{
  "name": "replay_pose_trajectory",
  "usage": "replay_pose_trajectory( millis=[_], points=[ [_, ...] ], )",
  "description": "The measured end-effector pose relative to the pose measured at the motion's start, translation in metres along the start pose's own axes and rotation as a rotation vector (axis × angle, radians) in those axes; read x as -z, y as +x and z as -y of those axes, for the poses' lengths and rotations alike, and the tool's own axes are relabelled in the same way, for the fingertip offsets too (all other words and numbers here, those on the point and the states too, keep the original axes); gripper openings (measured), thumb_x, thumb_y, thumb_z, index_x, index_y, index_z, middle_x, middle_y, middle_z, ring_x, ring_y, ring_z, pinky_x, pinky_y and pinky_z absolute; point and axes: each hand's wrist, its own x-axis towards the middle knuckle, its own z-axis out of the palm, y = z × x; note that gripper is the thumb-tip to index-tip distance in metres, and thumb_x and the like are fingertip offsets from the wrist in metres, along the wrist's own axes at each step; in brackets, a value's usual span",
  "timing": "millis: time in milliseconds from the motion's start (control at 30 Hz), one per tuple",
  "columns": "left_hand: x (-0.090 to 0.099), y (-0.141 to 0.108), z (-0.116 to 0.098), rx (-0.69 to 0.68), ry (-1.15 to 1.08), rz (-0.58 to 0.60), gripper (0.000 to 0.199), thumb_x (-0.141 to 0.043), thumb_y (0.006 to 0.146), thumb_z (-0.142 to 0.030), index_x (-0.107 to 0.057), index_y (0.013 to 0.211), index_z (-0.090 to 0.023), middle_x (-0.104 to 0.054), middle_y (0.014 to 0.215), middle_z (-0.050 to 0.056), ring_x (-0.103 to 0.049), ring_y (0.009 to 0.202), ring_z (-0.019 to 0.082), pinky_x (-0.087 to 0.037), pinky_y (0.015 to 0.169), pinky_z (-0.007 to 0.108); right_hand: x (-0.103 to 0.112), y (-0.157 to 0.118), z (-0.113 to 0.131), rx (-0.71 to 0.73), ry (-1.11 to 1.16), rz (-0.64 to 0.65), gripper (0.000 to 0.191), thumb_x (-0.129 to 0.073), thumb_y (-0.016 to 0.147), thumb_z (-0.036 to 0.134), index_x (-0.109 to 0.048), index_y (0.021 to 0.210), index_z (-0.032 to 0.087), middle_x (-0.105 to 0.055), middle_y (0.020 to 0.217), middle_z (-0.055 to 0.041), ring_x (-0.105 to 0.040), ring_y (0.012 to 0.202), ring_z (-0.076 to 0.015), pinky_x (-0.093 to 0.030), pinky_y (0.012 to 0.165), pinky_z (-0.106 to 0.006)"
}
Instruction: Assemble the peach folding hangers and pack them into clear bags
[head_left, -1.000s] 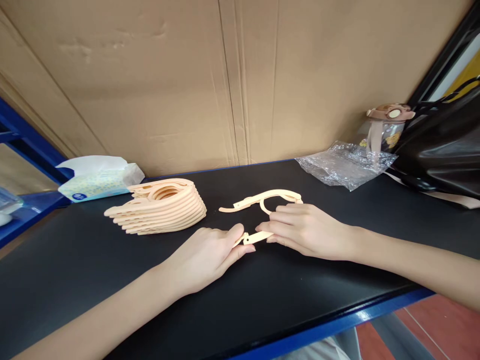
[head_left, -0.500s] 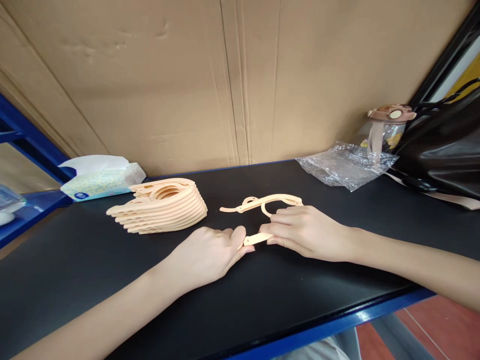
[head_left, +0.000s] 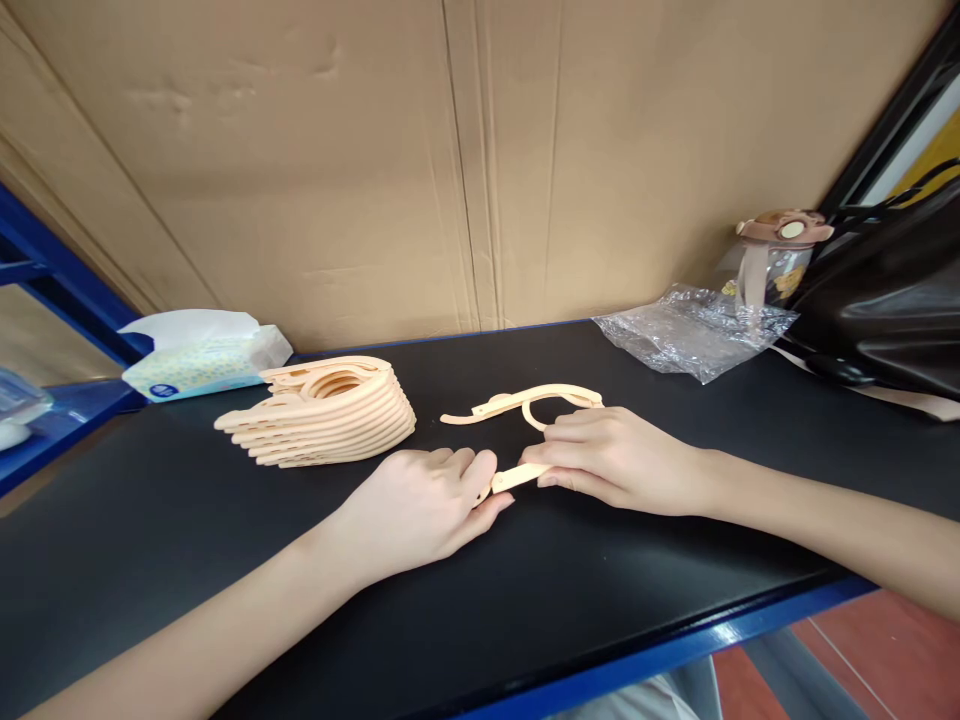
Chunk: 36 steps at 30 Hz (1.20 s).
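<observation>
1. So, cardboard wall (head_left: 315,150) fills upper frame.
2. Black tabletop (head_left: 615,590) spans lower frame.
3. Stack of peach hangers (head_left: 322,425): left of centre.
4. Left hand (head_left: 427,505), lower centre: thumb and fingers pinched on left end of short peach arm (head_left: 519,477).
5. Right hand (head_left: 611,455), right of centre: fingers closed on its right end.
6. Curved peach piece (head_left: 540,393): mid-frame, above short arm; join hidden by right hand.
</observation>
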Motion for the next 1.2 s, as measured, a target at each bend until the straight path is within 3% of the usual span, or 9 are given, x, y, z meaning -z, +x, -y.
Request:
replay_pose_trajectory(
  millis=[167, 333, 533, 667, 867, 1033, 1133, 1200],
  points=[
    [-0.001, 0.0, 0.0, -0.025, -0.142, -0.011, 0.034, -0.032, 0.099, -0.035, -0.042, 0.072, -0.018, -0.052, 0.054, -0.005, -0.052, 0.044, 0.011, -0.027, 0.043, 0.026, -0.002, 0.001, -0.002, 0.052, -0.077, 0.018, 0.028, -0.04, 0.098, 0.03, -0.063, 0.108, 0.018, -0.062, 0.081, -0.0028, -0.049, 0.073, -0.0154, -0.036, 0.067, -0.028],
    [-0.001, 0.0, -0.004, -0.01, -0.339, 0.086, 0.026, -0.037, 0.098, -0.032, -0.041, 0.076, -0.019, -0.053, 0.059, -0.006, -0.053, 0.047, 0.01, -0.029, 0.044, 0.023, -0.002, 0.001, -0.003, 0.125, -0.143, 0.014, 0.03, -0.039, 0.099, 0.03, -0.064, 0.11, 0.019, -0.058, 0.076, -0.0027, -0.047, 0.074, -0.016, -0.037, 0.073, -0.029],
    [0.001, -0.001, -0.005, 0.064, -0.44, 0.192, 0.026, -0.043, 0.096, -0.031, -0.04, 0.072, -0.02, -0.048, 0.055, -0.007, -0.045, 0.042, 0.009, -0.028, 0.043, 0.022, 0.002, 0.001, -0.001, 0.089, -0.08, -0.023, 0.028, -0.043, 0.097, 0.032, -0.067, 0.1, 0.017, -0.062, 0.083, -0.0039, -0.051, 0.088, -0.0173, -0.034, 0.095, -0.036],
    [0.001, -0.001, -0.005, 0.055, -0.439, 0.201, 0.025, -0.042, 0.096, -0.031, -0.041, 0.073, -0.02, -0.049, 0.058, -0.007, -0.045, 0.043, 0.009, -0.028, 0.042, 0.022, 0.004, 0.002, -0.004, 0.072, -0.032, -0.05, 0.032, -0.047, 0.094, 0.041, -0.066, 0.102, 0.017, -0.065, 0.089, -0.0052, -0.054, 0.094, -0.0193, -0.035, 0.094, -0.036],
    [0.001, -0.001, -0.005, 0.062, -0.453, 0.213, 0.024, -0.043, 0.096, -0.031, -0.041, 0.075, -0.02, -0.055, 0.063, -0.006, -0.051, 0.046, 0.01, -0.031, 0.045, 0.021, 0.009, 0.001, -0.01, -0.067, -0.057, -0.162, 0.031, -0.048, 0.094, 0.039, -0.068, 0.096, 0.016, -0.066, 0.098, -0.0067, -0.054, 0.096, -0.0197, -0.037, 0.091, -0.037],
    [-0.001, -0.002, -0.005, 0.067, -0.471, 0.204, 0.025, -0.044, 0.097, -0.032, -0.04, 0.075, -0.02, -0.057, 0.064, -0.006, -0.052, 0.047, 0.009, -0.031, 0.045, 0.02, 0.01, 0.0, -0.016, -0.201, -0.153, -0.246, 0.03, -0.048, 0.093, 0.04, -0.069, 0.101, 0.019, -0.057, 0.122, -0.0109, -0.051, 0.108, -0.0243, -0.039, 0.092, -0.042],
    [-0.001, -0.002, -0.005, 0.065, -0.47, 0.196, 0.025, -0.043, 0.097, -0.032, -0.04, 0.075, -0.02, -0.057, 0.064, -0.006, -0.051, 0.046, 0.009, -0.03, 0.045, 0.021, 0.008, 0.0, -0.018, -0.265, -0.16, -0.223, 0.032, -0.046, 0.094, 0.04, -0.07, 0.1, 0.02, -0.051, 0.131, -0.012, -0.047, 0.116, -0.0269, -0.038, 0.095, -0.045],
    [0.0, -0.002, -0.005, 0.057, -0.473, 0.192, 0.026, -0.041, 0.098, -0.033, -0.041, 0.075, -0.02, -0.057, 0.064, -0.006, -0.052, 0.047, 0.009, -0.03, 0.045, 0.021, 0.007, 0.0, -0.018, -0.269, -0.116, -0.177, 0.033, -0.045, 0.095, 0.04, -0.069, 0.105, 0.021, -0.055, 0.127, -0.0111, -0.049, 0.115, -0.0262, -0.038, 0.095, -0.044]
  ],
)
